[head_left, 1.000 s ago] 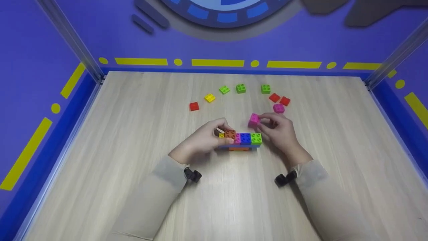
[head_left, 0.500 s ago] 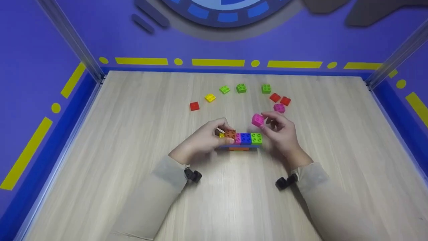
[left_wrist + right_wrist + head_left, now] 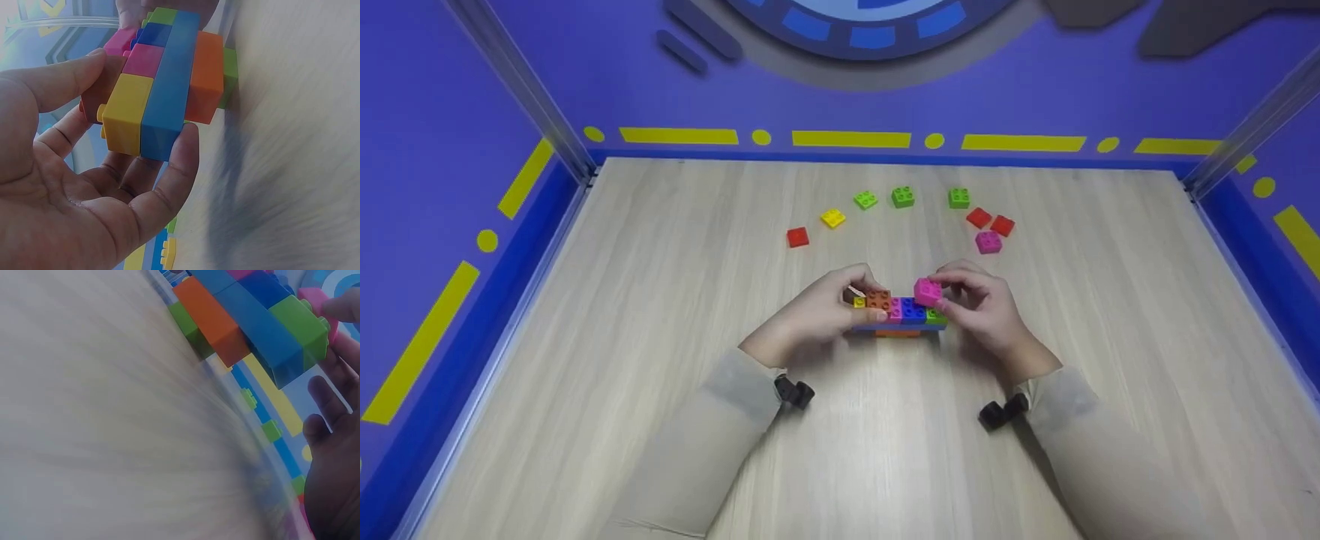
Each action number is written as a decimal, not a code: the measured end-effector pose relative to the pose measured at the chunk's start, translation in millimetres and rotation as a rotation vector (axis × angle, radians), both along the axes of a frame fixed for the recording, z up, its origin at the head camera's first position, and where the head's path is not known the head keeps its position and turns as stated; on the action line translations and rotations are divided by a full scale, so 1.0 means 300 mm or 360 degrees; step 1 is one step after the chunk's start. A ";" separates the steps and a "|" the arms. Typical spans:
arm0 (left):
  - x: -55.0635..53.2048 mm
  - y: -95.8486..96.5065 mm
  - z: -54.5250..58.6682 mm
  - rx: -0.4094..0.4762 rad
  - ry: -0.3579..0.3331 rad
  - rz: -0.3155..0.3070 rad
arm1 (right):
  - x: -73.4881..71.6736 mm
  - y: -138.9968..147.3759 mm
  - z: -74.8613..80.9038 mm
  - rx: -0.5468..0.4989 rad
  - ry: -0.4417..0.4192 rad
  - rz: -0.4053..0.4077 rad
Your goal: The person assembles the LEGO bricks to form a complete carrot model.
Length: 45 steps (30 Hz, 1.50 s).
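Observation:
My left hand (image 3: 829,307) grips the left end of a built stack of toy bricks, its thumb against a brown brick (image 3: 878,301) on top. The stack has a green brick (image 3: 229,79) lowest, then an orange brick (image 3: 207,76) and a long blue layer (image 3: 173,84). Above that sit a yellow brick (image 3: 126,112), a pink one (image 3: 145,60), a dark blue one (image 3: 913,310) and a light green one (image 3: 301,323). My right hand (image 3: 986,307) pinches a loose pink brick (image 3: 928,292) just over the dark blue and light green bricks. Whether they touch is unclear.
Beyond the hands lie a red piece (image 3: 798,237), a yellow piece (image 3: 832,218), several green bricks (image 3: 903,197), two red pieces (image 3: 979,217) and another pink brick (image 3: 988,242). Blue walls (image 3: 840,105) close off the table's back and sides.
My right hand has lifted the pink brick, then brought it left and nearer, over the stack's right end. The left hand and the stack have stayed in place.

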<state>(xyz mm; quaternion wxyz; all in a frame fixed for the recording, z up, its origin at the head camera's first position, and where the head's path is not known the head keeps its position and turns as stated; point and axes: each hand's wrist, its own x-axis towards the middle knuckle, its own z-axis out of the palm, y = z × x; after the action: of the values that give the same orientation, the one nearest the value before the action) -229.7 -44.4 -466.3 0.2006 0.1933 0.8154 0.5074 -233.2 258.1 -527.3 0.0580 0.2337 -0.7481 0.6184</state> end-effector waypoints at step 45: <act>0.002 -0.003 0.001 -0.0008 0.0027 -0.0006 | 0.020 -0.023 0.070 0.0058 -0.0326 0.0211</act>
<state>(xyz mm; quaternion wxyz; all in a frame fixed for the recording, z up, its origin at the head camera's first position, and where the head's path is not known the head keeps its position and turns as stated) -229.0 -45.2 -466.0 0.1950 0.1986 0.8180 0.5034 -227.2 251.3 -506.3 -0.0639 0.2192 -0.7442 0.6278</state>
